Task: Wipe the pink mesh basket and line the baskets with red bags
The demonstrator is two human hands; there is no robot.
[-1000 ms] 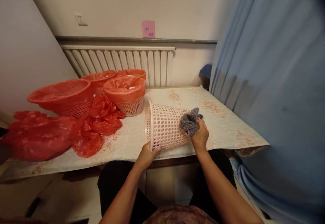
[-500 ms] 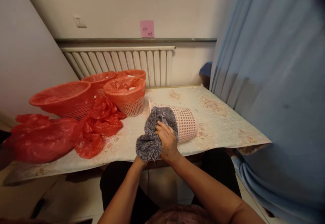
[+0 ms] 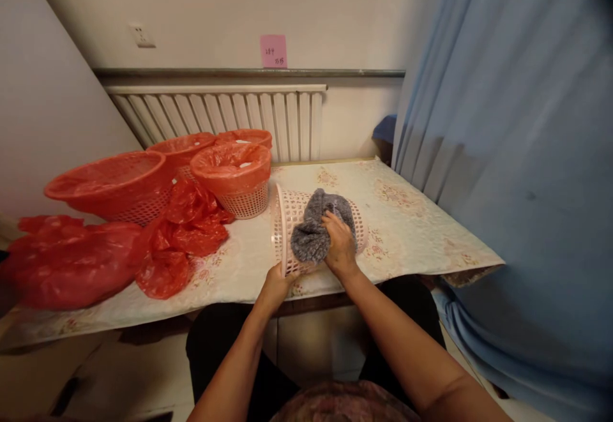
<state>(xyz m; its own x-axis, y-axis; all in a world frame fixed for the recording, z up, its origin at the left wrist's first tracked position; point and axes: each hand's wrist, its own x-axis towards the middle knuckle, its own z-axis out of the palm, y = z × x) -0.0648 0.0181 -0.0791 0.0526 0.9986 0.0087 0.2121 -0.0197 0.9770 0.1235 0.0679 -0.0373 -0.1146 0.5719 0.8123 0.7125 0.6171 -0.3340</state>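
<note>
A pale pink plastic wastebasket (image 3: 290, 218) with a lattice wall lies on its side on the covered table, its mouth facing left. My left hand (image 3: 276, 286) grips the near edge of its rim, thumb and fingers closed around it. A bunched dark grey cloth (image 3: 311, 233) rests against the upper side of the wastebasket. My right hand (image 3: 341, 243) is closed on that cloth and presses it to the lattice. Part of the wastebasket is hidden beneath the cloth and hand.
Left on the table (image 3: 416, 237) stand several wastebaskets (image 3: 246, 202) lined with red bags. Crumpled red plastic bags (image 3: 81, 259) lie in front of them. A radiator (image 3: 239, 112) is behind, and a blue curtain (image 3: 517, 173) hangs at the right.
My left hand has moved from under the cloth to the wastebasket's rim. My right hand and the cloth have shifted right along the wastebasket. The view has turned slightly.
</note>
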